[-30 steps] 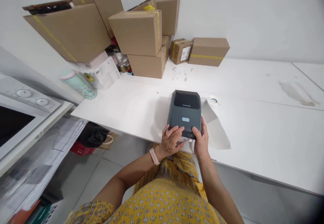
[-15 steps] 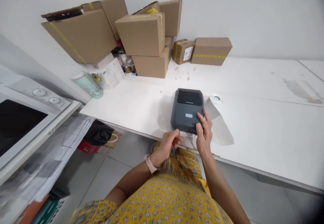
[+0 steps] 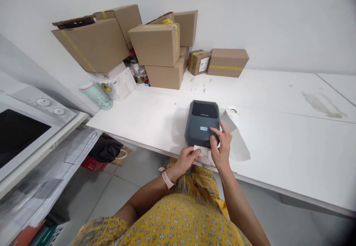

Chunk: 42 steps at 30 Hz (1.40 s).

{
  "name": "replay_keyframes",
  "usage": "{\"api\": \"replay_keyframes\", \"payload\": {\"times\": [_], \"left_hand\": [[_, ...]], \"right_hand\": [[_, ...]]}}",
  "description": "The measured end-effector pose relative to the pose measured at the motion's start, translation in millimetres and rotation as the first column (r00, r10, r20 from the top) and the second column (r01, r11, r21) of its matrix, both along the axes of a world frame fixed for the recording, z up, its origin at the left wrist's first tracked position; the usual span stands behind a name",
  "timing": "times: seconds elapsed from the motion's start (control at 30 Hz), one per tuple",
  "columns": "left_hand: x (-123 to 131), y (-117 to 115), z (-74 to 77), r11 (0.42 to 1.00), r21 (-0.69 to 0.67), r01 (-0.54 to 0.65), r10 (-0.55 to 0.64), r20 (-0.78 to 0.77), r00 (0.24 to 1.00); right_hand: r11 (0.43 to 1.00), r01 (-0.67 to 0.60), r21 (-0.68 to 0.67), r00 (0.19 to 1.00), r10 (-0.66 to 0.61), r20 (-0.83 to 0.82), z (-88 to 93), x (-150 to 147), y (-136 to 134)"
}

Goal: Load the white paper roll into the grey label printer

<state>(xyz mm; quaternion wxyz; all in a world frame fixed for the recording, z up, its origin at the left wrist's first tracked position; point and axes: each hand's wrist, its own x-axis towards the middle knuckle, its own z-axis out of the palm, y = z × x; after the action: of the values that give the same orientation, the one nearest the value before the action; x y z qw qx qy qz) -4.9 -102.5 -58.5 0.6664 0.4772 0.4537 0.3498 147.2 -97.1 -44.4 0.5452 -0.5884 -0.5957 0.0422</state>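
Observation:
A dark grey label printer (image 3: pixel 194 127) sits near the front edge of the white table, with a pale button on its top. From its front slot sticks a white paper strip (image 3: pixel 205 151). My left hand (image 3: pixel 187 160) pinches the strip between thumb and fingertips, just below the slot. My right hand (image 3: pixel 222 148) rests at the printer's front right corner with its fingers spread. Its index finger reaches over the top close to the button, and the thumb lies by the front edge. Loose white paper (image 3: pixel 236 138) and a small white roll (image 3: pixel 231 111) lie right of the printer.
Cardboard boxes (image 3: pixel 154 46) are stacked at the back left, with two smaller cartons (image 3: pixel 228 62) by the wall. A mint tumbler (image 3: pixel 96 95) stands at the table's left end beside a white box (image 3: pixel 124 85). To the left is a microwave (image 3: pixel 25 120) on a shelf.
My left hand has taken hold of the paper strip, which now shows more clearly at the slot. My right index finger has stretched toward the button. The view has shifted slightly.

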Motion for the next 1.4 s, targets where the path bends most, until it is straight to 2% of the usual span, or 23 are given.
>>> {"api": "replay_keyframes", "payload": {"times": [0.1, 0.23, 0.37, 0.5, 0.57, 0.63, 0.7, 0.77, 0.87, 1.0, 1.07, 1.13, 1.2, 1.27, 1.33, 1.4], "left_hand": [[-3, 2, -7.0, 0.999, 0.023, 0.025, -0.025, 0.004, 1.000], [-14, -4, -1.8, 0.998, 0.046, 0.029, -0.031, 0.024, 0.999], [-31, -4, 2.0, 0.970, 0.174, -0.168, 0.180, -0.054, 0.982], [-37, 11, 3.1, 0.872, 0.334, -0.357, 0.396, -0.054, 0.916], [-34, 19, 6.3, 0.806, 0.423, -0.414, 0.466, -0.021, 0.885], [-28, 25, 10.8, 0.781, 0.478, -0.401, 0.457, -0.001, 0.889], [-22, 28, 15.7, 0.805, 0.487, -0.339, 0.390, -0.005, 0.921], [-16, 28, 20.7, 0.835, 0.471, -0.285, 0.326, -0.006, 0.945], [-10, 31, 31.5, 0.845, 0.464, -0.265, 0.282, 0.035, 0.959], [-7, 55, 53.3, 0.833, 0.472, -0.289, 0.242, 0.158, 0.957], [-5, 77, 61.6, 0.832, 0.469, -0.298, 0.221, 0.213, 0.952], [-2, 100, 63.3, 0.830, 0.471, -0.297, 0.232, 0.193, 0.954], [2, 119, 57.7, 0.842, 0.473, -0.261, 0.261, 0.067, 0.963], [7, 131, 47.4, 0.870, 0.461, -0.177, 0.260, -0.121, 0.958], [12, 135, 37.0, 0.891, 0.444, -0.095, 0.234, -0.270, 0.934], [15, 134, 30.3, 0.901, 0.432, -0.041, 0.207, -0.346, 0.915]], "right_hand": [[1.000, -0.006, 0.010, 0.987, 0.004, 0.163, 1.0, 1, 2], [0.997, 0.038, -0.065, 0.960, -0.018, 0.278, 1.4, -1, -3], [0.988, 0.133, -0.083, 0.933, -0.097, 0.347, 8.6, -6, -5], [0.985, 0.148, -0.091, 0.930, -0.107, 0.351, 16.0, -7, 1], [0.986, 0.119, -0.116, 0.953, -0.081, 0.292, 15.9, -4, 2], [0.985, 0.023, -0.169, 0.987, 0.005, 0.162, 12.5, 3, 0], [0.968, -0.119, -0.219, 0.993, 0.116, -0.029, 7.2, 10, -5], [0.948, -0.226, -0.224, 0.962, 0.182, -0.203, 1.9, 16, -11], [0.945, -0.267, -0.187, 0.927, 0.199, -0.318, 1.3, 21, -12], [0.960, -0.259, -0.105, 0.933, 0.220, -0.285, 24.7, 24, 10], [0.973, -0.229, -0.028, 0.955, 0.219, -0.202, 44.2, 27, 31], [0.980, -0.191, 0.064, 0.976, 0.196, -0.093, 64.1, 31, 56], [0.979, -0.147, 0.140, 0.989, 0.149, -0.004, 81.4, 35, 81], [0.979, -0.092, 0.182, 0.995, 0.084, 0.052, 94.8, 38, 105], [0.981, -0.028, 0.191, 0.995, 0.009, 0.100, 104.7, 41, 125], [0.984, 0.050, 0.172, 0.984, -0.077, 0.158, 112.4, 45, 142]]}}
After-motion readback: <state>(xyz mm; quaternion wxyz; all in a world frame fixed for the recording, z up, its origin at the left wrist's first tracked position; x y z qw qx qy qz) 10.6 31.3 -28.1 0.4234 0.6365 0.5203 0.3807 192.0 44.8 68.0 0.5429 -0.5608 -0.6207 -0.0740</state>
